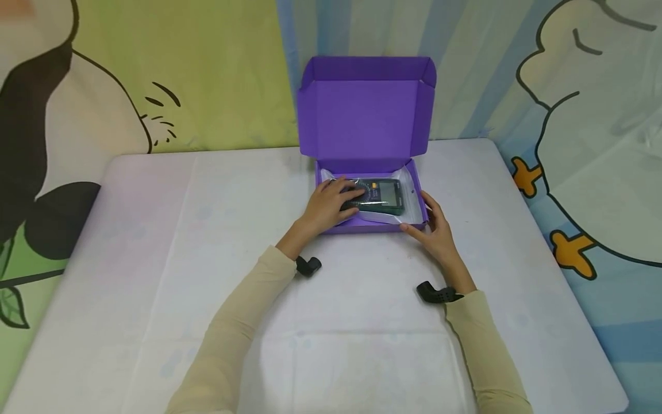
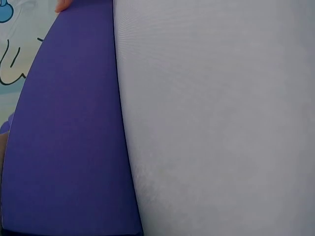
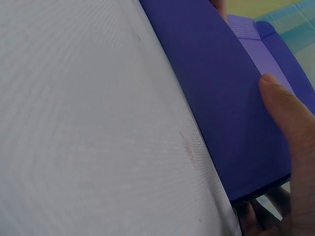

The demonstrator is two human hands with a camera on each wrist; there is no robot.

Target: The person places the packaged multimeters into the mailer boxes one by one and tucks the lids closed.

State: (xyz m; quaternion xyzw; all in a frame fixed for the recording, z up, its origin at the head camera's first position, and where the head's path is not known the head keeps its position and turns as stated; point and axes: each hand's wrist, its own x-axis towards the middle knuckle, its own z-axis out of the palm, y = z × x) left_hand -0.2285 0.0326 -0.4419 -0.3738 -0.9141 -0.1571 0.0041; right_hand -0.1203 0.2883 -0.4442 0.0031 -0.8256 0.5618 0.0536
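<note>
A purple cardboard box (image 1: 369, 229) stands on the table with its lid (image 1: 366, 115) raised at the back. Inside lies a dark multimeter (image 1: 388, 198) with a grey screen, wrapped in clear plastic. My left hand (image 1: 327, 206) rests over the multimeter's left end, fingers spread across its face. At the box's front right corner, my right hand (image 1: 437, 233) holds on, thumb on the front edge and fingers along the right side. The right wrist view shows that thumb (image 3: 283, 105) at the top of the purple front wall (image 3: 211, 93).
A white cloth (image 1: 362, 368) covers the table (image 1: 155, 259). Behind it hangs a curtain (image 1: 207, 75) printed with cartoon figures, close at the back of the lid. A black wrist camera (image 1: 309, 266) sits on the left wrist, another camera (image 1: 434, 293) on the right.
</note>
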